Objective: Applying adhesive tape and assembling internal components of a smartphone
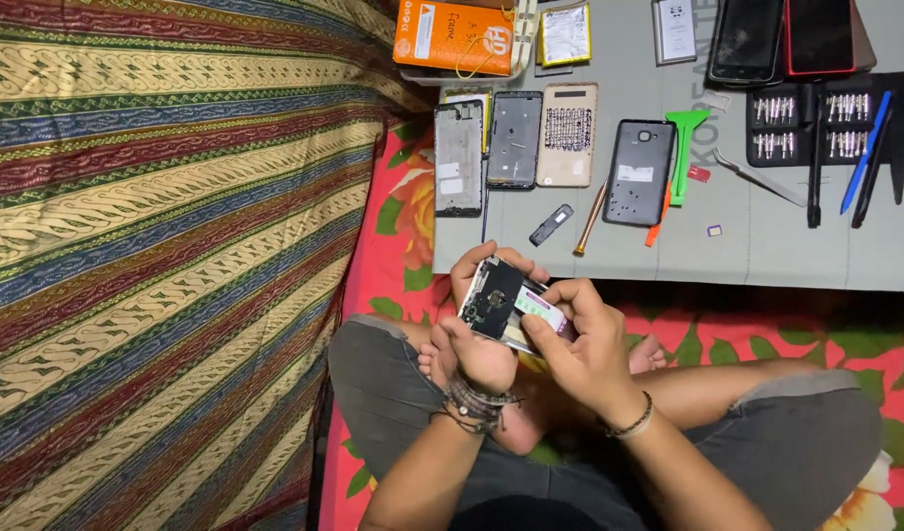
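A striped batik cloth [157,246] in gold, maroon and green fills the left side. Just right of it, on the grey work mat [766,256], lie a grey phone frame [459,157], a dark phone frame [515,139] and a beige back cover [568,135], side by side. Below them the left hand [476,349] has its grip pinched on the opened phone body with exposed board [506,305], held over the crossed legs. The right hand [580,344] has its grip pressed on the same phone from the right. Farther right lie a black back cover [640,172], a green plastic pry tool [683,147], metal tweezers [761,179] and a blue pen [867,149].
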